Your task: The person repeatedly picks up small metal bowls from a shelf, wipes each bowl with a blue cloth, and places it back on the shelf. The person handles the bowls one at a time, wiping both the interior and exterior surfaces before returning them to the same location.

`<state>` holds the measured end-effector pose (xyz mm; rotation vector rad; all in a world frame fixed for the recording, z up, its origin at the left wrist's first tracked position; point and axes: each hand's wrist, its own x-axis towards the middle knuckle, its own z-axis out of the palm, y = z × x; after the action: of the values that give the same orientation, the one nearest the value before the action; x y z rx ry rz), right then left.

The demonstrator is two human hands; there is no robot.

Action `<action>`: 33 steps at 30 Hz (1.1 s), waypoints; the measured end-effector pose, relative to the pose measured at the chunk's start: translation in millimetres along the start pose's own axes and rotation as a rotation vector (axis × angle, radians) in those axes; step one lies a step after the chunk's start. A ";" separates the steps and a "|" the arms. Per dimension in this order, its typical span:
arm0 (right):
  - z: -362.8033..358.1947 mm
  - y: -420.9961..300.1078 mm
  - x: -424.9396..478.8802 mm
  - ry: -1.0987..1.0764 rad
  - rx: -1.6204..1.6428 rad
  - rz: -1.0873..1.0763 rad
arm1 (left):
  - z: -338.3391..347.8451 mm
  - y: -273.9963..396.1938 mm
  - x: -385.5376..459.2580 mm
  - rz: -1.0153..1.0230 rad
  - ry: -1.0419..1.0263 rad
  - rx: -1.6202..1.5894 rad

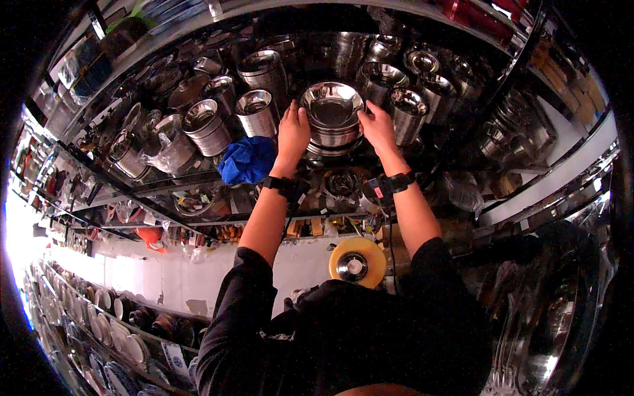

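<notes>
A stack of shiny stainless steel dishes (333,116) stands on the shelf in front of me, between my two hands. My left hand (294,132) lies along its left side, fingers close together and pointing away from me. On the opposite side, my right hand (378,126) has its thumb and fingers at the rim. Together they clasp the stack; the contact under the fingers is partly hidden. A crumpled blue cloth (247,159) sits just left of my left wrist. Left of the stack is another steel stack (256,113), and a further one (409,116) stands close by on the right.
Several more stacks of steel ware (205,127) crowd the shelf. Its dark front edge (233,218) runs below my forearms, above lower shelves of small goods. A yellow round stool (337,262) is on the floor near my body. Racks of plates (129,341) stand at lower left.
</notes>
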<state>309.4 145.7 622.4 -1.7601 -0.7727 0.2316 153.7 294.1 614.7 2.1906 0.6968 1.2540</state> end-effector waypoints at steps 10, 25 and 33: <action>1.9 22.6 9.8 0.081 -0.341 -0.169 | 11.0 -9.7 -5.5 -0.067 -0.028 -0.073; 22.0 213.7 -236.5 -0.979 -0.485 0.026 | -6.8 -132.7 -300.8 -0.721 -0.545 -0.424; 62.1 338.8 -339.1 -0.861 -0.294 0.716 | 37.7 -190.4 -506.5 -0.897 -0.880 -0.138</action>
<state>146.8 -58.3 215.4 -2.1674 -0.7426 1.4875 -69.5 95.4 161.9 1.6919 0.9659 -0.1203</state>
